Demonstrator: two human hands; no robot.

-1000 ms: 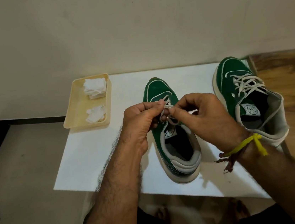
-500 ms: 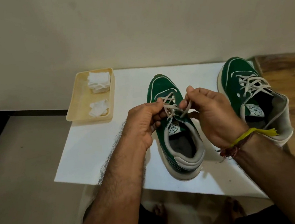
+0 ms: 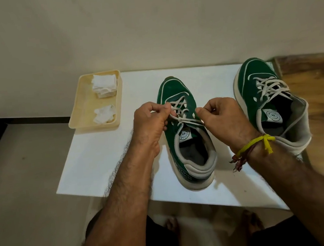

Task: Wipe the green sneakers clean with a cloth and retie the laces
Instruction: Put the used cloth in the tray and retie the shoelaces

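Two green sneakers stand on a white table (image 3: 100, 161), toes pointing away from me. The near sneaker (image 3: 175, 92) sits in the middle, its pale lace (image 3: 185, 121) stretched sideways across the tongue with a knot at its centre. My left hand (image 3: 150, 124) pinches the lace's left end. My right hand (image 3: 223, 117) pinches its right end, both pulled apart. The second sneaker (image 3: 254, 83) rests at the right with its laces crossed and its heel collar slack. A folded white cloth (image 3: 104, 85) and a crumpled one (image 3: 104, 114) lie in a tray.
The cream plastic tray (image 3: 83, 110) overhangs the table's back left corner. A wall stands right behind the table. A wooden surface (image 3: 316, 93) adjoins the table on the right. My bare feet show under the front edge, on a grey floor.
My hands have moved apart from each other over the near sneaker, drawing the lace out sideways and tightening the knot. The view has shifted a little.
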